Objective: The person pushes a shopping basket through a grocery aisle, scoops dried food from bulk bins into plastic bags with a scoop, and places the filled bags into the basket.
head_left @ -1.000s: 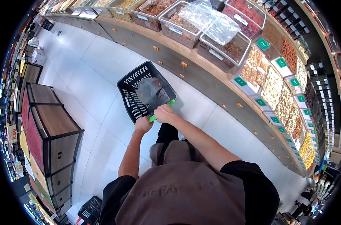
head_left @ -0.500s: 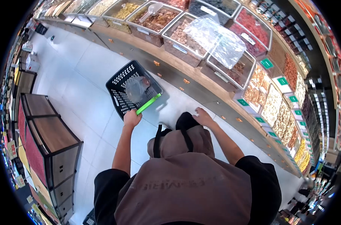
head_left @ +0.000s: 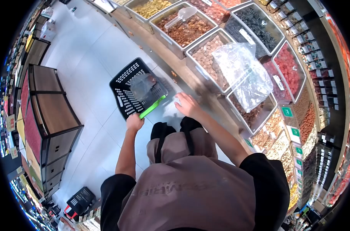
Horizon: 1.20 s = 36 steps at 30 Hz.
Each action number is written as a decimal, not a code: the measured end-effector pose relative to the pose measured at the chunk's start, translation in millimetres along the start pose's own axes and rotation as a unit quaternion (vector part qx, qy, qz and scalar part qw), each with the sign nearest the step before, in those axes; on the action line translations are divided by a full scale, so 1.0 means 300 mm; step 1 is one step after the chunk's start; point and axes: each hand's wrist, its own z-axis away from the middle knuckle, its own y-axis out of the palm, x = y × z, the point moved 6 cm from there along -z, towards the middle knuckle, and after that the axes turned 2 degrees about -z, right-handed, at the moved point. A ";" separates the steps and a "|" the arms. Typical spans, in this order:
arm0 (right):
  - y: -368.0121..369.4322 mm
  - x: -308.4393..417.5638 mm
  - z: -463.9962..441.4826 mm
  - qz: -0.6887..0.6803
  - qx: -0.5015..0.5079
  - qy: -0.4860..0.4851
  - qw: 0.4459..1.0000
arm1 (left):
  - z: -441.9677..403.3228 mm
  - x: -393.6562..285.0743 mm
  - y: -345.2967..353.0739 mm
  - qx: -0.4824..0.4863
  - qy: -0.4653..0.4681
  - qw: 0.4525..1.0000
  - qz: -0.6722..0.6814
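Note:
My left hand [head_left: 135, 122] is closed round the near end of the green handle [head_left: 153, 107] of a black shopping basket [head_left: 123, 98]. Inside the basket lies a clear plastic bag [head_left: 141, 87] with something reddish in it. To the right of the handle, my right hand [head_left: 187, 104] hangs in the air with its fingers apart, holding nothing. A crumpled clear plastic bag [head_left: 242, 73] rests across bins of dried goods on the counter, to the right of and beyond my right hand.
A long counter edge [head_left: 210, 82] runs along the right, with bins of nuts and dried fruit. One bin holds a clear scoop [head_left: 181, 17]. Wooden display cabinets [head_left: 53, 115] stand at left. Another black basket [head_left: 81, 200] is at lower left.
My right hand has let go of the green handle, moved back toward my body, then reached forward again. The counter and its bins now appear closer. My left hand has stayed on the handle.

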 end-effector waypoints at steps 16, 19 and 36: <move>-0.532 -0.293 0.088 0.281 -0.425 0.329 0.795 | -0.361 0.180 -0.282 -0.026 0.008 0.999 0.035; -0.469 -0.077 -0.041 0.211 -0.453 0.269 0.823 | -0.442 0.250 -0.318 -0.007 0.006 0.999 0.033; 0.308 0.730 -0.773 -0.003 -0.108 -0.111 0.988 | -0.483 0.605 -0.366 -0.085 -0.040 0.525 0.846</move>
